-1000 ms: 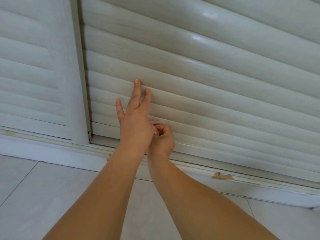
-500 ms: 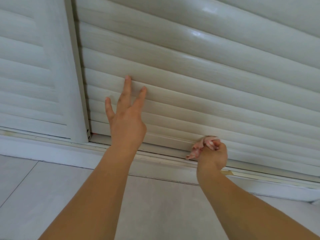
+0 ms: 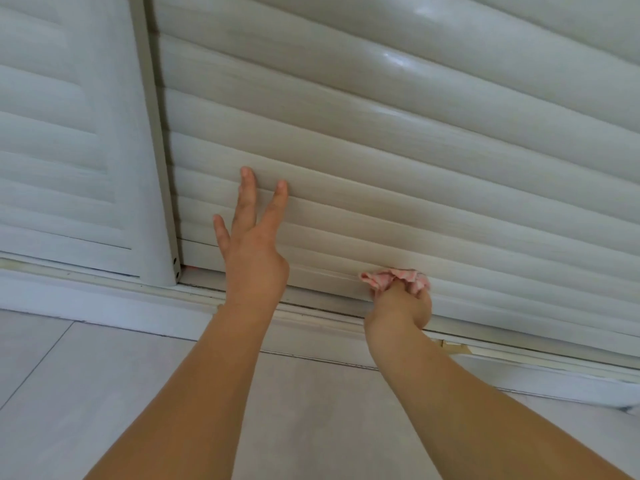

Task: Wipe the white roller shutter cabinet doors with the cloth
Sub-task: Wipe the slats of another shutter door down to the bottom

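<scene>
- Our left hand (image 3: 254, 258) lies flat against the roller shutter door (image 3: 398, 161), fingers straight and spread, holding nothing; we judge it is there to brace the slats so they do not give under the wiping.
- Our right hand (image 3: 401, 304) is curled tight round the pink cloth (image 3: 394, 278), bunched so that a wad pokes out above the knuckles and presses on the lowest slats.
- The cloth sits just right of the left hand and lower, close above the bottom track (image 3: 311, 311).
- To the left of both hands stands a second shutter door (image 3: 69, 150), past the upright frame (image 3: 156, 150).
- Under our forearms lies the tiled floor (image 3: 104, 393).
</scene>
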